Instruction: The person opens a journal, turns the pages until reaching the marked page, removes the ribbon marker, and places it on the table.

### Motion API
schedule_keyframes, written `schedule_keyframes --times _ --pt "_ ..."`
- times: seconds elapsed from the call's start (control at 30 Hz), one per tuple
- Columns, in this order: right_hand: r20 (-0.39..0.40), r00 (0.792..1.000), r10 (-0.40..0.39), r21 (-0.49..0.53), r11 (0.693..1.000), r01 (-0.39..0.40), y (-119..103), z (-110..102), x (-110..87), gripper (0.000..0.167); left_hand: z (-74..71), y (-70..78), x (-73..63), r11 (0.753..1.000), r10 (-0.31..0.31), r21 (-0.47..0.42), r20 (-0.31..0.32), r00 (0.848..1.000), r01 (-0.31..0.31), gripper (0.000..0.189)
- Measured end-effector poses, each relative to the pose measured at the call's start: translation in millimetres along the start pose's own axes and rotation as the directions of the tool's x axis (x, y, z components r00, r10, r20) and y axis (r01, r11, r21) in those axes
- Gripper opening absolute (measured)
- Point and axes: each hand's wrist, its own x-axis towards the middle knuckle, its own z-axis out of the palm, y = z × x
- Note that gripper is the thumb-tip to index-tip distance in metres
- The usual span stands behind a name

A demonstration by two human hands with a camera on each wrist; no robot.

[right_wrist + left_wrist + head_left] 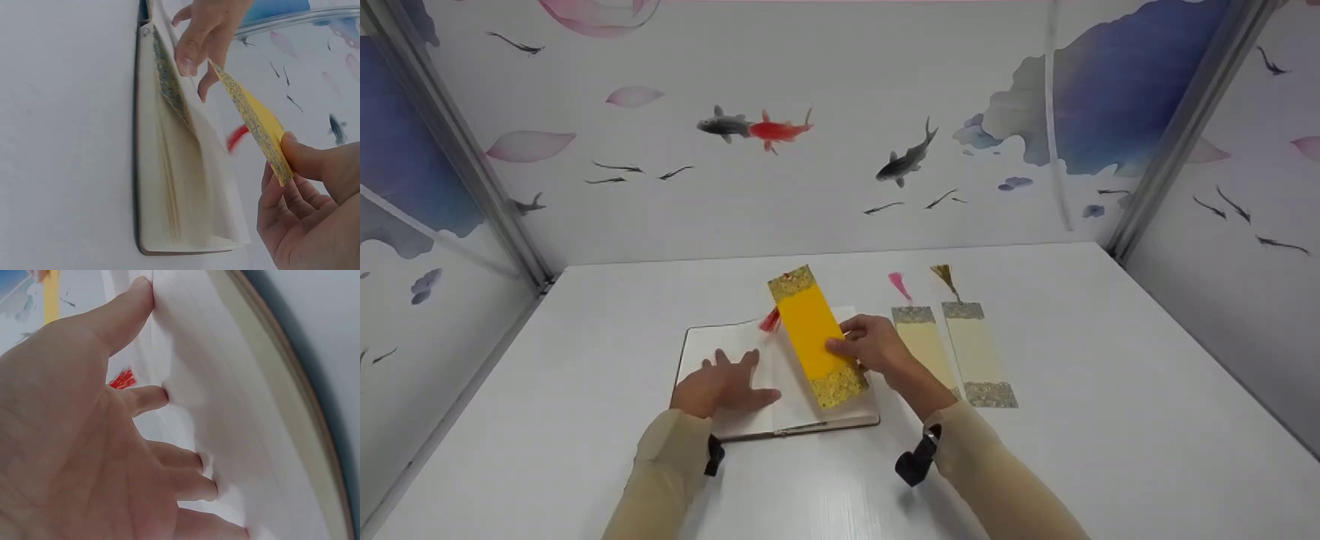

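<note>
A notebook (825,416) lies spread on the table with blank white pages. My left hand (724,386) presses on its left page with fingers spread; in the left wrist view the fingertips (160,391) meet the paper. Between thumb and fingers, my right hand (874,343) pinches a yellow bookmark (810,326) by its right edge. Gold patterned bands cross both of its ends. The bookmark is tilted above the right page, and its red tassel (769,320) hangs by the upper end. In the right wrist view, a patterned strip (171,81) shows between the notebook's pages.
Right of the notebook lie two pale bookmarks with patterned ends, one with a pink tassel (898,285) and the other, a cream bookmark (975,349), with an olive tassel (943,277). The white table (1080,450) is bordered by walls (810,202) printed with fish.
</note>
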Motion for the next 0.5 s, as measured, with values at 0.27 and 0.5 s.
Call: schedule_keyframes --times 0.27,0.5 --pt "-0.042 0.999 -0.009 0.007 1.000 0.009 10 -41 0.3 0.042 -0.7 -4.0 -4.3 0.998 0.057 -0.009 -0.002 0.998 -0.057 0.087" --pt "-0.064 0.997 0.036 -0.037 0.999 -0.038 32 -100 6.6 0.050 1.2 -3.9 -6.9 0.996 0.082 -0.024 -0.034 0.996 -0.083 0.085"
